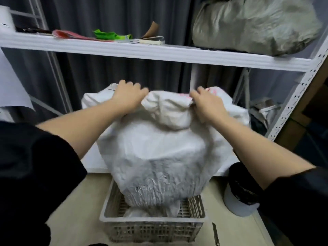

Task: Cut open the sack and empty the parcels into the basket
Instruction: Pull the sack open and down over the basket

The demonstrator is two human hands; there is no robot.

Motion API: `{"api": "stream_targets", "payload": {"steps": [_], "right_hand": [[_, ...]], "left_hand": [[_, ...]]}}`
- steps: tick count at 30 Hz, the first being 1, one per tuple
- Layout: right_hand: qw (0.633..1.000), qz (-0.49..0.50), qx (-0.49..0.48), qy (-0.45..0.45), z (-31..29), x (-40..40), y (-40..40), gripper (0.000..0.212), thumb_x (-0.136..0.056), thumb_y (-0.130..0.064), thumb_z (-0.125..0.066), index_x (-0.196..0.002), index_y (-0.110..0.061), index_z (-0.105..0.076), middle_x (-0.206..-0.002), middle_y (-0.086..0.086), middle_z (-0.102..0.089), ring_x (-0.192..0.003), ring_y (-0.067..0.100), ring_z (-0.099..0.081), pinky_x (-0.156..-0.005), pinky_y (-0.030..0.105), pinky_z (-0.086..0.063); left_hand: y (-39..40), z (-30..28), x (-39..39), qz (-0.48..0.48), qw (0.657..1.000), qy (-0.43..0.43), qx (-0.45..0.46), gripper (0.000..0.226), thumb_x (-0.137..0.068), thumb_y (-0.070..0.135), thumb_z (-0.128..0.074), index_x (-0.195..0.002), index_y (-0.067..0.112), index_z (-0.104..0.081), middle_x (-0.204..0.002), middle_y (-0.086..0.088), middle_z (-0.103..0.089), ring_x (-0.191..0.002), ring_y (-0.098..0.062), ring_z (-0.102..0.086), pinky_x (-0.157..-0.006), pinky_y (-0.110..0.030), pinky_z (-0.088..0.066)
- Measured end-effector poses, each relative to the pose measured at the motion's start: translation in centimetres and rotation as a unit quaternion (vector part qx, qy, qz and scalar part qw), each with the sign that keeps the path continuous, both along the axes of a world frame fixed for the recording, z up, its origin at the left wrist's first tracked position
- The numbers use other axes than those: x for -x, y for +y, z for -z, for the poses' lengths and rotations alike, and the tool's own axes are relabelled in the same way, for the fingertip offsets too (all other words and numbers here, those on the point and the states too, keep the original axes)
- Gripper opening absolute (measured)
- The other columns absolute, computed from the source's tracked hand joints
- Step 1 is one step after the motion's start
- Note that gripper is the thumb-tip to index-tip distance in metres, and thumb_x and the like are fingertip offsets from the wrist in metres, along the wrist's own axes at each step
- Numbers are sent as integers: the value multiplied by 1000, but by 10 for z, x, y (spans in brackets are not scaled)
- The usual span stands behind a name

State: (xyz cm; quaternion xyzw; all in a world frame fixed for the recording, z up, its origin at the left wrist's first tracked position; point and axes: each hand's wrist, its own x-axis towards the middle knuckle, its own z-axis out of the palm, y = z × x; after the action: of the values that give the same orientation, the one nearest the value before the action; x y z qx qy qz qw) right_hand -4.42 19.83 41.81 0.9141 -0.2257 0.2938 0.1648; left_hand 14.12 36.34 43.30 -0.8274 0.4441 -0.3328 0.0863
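Note:
A big white woven sack [156,153] hangs upended over the pale plastic lattice basket [152,219] on the floor, its lower end down inside the basket. My left hand [128,96] grips the bunched upper end of the sack on the left. My right hand [207,105] grips the same bunched end on the right. A white plastic parcel [136,213] shows in the basket under the sack. The sack hides whatever else is in the basket.
A white metal shelf [159,54] runs across above the sack, carrying papers, a green item [110,35] and a large grey bag [253,25]. A white bin with a black liner [239,197] stands right of the basket. A knife-like blade [215,233] lies on the floor.

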Motion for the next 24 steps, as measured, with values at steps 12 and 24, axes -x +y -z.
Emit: {"api": "stream_targets", "payload": {"steps": [12, 24], "right_hand": [[997, 28, 33, -63, -27, -16, 0, 20, -89, -8, -46, -109, -5, -48, -113, 18, -48, -88, 39, -54, -55, 39, -27], [963, -233, 118, 74, 12, 28, 9, 32, -88, -45, -44, -84, -19, -62, -95, 2, -58, -67, 23, -56, -49, 25, -34]], "left_hand": [[3, -28, -16, 37, 995, -54, 73, 24, -82, 6, -47, -105, 4, -55, -98, -21, -59, -90, -37, -58, -69, -40, -36], [13, 14, -8, 167, 963, -164, 133, 21, -59, 0, -46, -72, 15, -52, -62, -5, -45, -47, -22, -39, -45, -20, -12]]}}
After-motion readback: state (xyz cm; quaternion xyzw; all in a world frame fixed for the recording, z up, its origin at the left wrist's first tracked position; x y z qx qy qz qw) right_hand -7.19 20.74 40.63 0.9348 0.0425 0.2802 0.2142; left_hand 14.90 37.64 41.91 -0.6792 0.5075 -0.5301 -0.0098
